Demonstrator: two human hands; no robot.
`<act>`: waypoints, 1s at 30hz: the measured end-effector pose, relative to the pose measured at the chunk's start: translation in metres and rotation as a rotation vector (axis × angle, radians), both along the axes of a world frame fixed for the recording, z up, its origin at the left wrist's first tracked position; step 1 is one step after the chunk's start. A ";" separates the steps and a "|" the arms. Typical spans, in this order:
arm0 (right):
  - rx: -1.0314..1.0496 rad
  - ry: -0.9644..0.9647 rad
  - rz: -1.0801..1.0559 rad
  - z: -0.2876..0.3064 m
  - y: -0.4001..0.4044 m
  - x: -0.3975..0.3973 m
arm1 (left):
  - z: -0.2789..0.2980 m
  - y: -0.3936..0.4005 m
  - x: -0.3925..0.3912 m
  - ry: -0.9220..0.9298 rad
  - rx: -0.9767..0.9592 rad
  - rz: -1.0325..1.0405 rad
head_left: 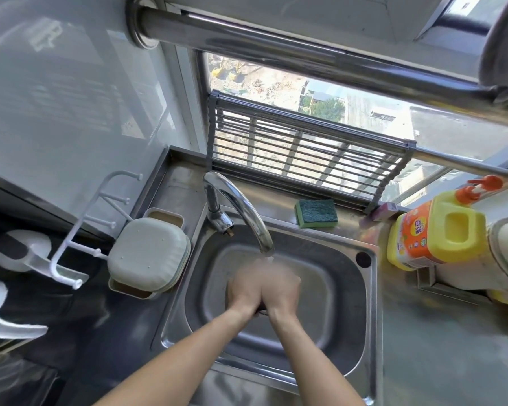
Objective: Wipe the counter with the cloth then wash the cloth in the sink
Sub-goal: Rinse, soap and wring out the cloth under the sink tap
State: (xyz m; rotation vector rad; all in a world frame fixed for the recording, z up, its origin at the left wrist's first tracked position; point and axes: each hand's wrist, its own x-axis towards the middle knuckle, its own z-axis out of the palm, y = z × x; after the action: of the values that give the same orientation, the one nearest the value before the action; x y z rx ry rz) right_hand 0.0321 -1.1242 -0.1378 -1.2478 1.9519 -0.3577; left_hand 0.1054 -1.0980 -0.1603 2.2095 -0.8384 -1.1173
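left hand (245, 288) + right hand (282, 288): pressed together under faucet (241, 206), fingers blurred | grasp: indeterminate | cloth: mostly hidden, dark scrap (261, 311) | sink (346, 303)

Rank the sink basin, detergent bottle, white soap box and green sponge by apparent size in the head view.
1. sink basin, clearly largest
2. detergent bottle and white soap box: look alike, so no ranking
3. green sponge, smallest, though farthest away
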 end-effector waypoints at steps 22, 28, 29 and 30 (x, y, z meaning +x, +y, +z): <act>0.260 -0.363 -0.215 -0.014 0.015 0.009 | -0.003 -0.011 -0.010 0.478 0.233 0.256; 0.091 -0.181 -0.248 0.008 0.008 0.006 | 0.015 -0.013 -0.007 0.263 0.197 0.254; 0.077 -0.156 -0.208 0.007 0.006 0.007 | 0.014 -0.013 -0.007 0.267 0.183 0.255; 0.081 -0.132 -0.171 0.006 0.006 0.006 | 0.013 -0.012 -0.005 0.279 0.183 0.241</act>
State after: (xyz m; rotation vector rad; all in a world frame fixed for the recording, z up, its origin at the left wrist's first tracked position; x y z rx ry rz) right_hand 0.0384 -1.1182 -0.1318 -0.9842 1.9442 -0.4313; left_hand 0.1002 -1.1100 -0.1473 2.1584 -0.3547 -1.3820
